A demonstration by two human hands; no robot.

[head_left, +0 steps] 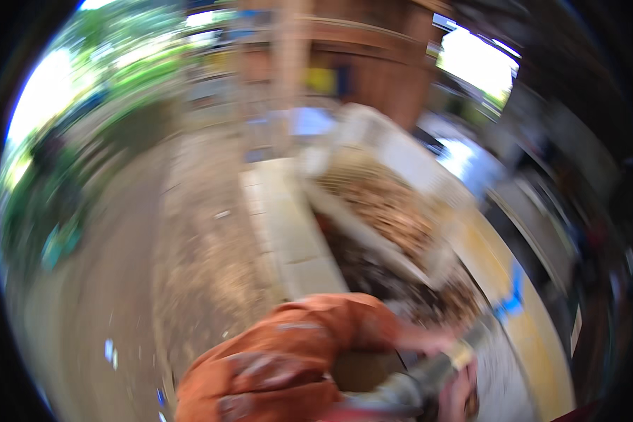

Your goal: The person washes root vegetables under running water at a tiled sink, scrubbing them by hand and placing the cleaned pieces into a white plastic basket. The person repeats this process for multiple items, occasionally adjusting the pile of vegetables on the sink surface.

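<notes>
My left arm, in an orange sleeve, reaches in from the lower edge over a tiled trough. My left hand [432, 341] lies against the far side of a grey pipe-like tube [418, 380], its fingers smeared by motion. Below the tube shows part of my right hand [458, 394], close to it; the blur hides how its fingers are set. The tube slants up to the right, toward a bright blue handle-like piece [511, 299]. Just beyond the hands, a white slotted plastic crate [401, 144] sits tilted in the trough, holding brown pieces [383, 207].
The trough's pale tiled wall [288, 232] runs along the left and a yellowish rim [499, 257] along the right. Loose brown bits lie on the dirt floor [204, 246]. A wooden post [288, 77] stands behind the crate. Dark shelving [541, 211] is at the right.
</notes>
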